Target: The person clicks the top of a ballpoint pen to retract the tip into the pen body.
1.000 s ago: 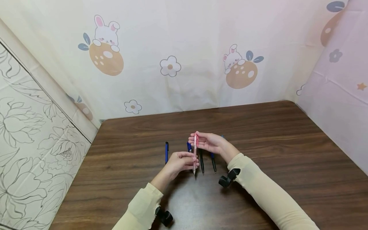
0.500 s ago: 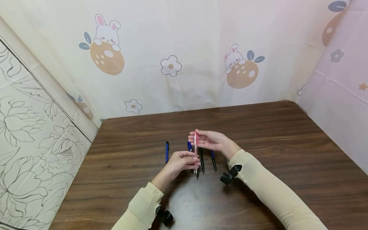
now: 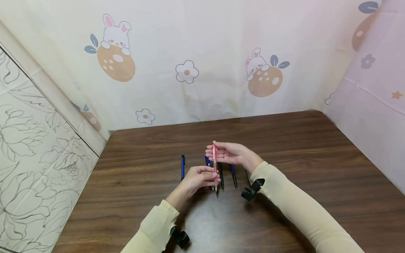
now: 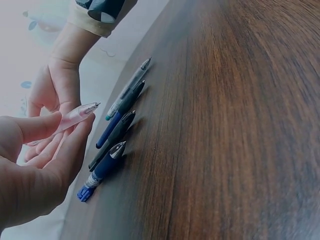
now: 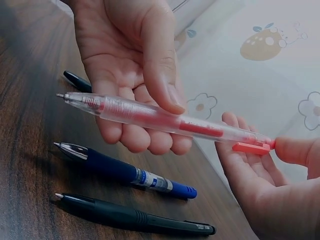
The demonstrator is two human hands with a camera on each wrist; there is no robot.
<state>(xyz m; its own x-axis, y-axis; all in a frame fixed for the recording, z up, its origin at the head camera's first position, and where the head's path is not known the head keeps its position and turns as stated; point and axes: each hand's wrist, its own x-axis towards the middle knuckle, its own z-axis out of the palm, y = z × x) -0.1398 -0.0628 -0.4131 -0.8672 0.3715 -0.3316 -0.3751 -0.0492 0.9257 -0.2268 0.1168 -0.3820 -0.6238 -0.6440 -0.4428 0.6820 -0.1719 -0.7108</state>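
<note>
A clear pen with a red refill and clip (image 5: 160, 120) is held above the table, its metal point exposed toward the person. My left hand (image 3: 197, 180) pinches its barrel between the thumb and the fingers behind it. At the clip end, my right hand (image 3: 234, 153) puts its thumb on the end button, the other fingers extended loosely behind the pen. Beneath the hands lie a blue pen with a silver tip (image 5: 112, 164) and a black pen (image 5: 135, 215). Left of my left hand is a blue pen with a black end (image 3: 182, 166), its lower part hidden.
A blue-and-black pen (image 3: 234, 176) lies right of the black one. Beyond it is a clear pen (image 4: 131, 86), mostly hidden by the right arm in the head view. The brown wooden table (image 3: 136, 203) meets a printed curtain (image 3: 215, 91) at the back.
My right hand has shifted slightly up and away with its thumb at the pen's end. The left hand keeps its pinch almost in place. The pens on the table have not moved.
</note>
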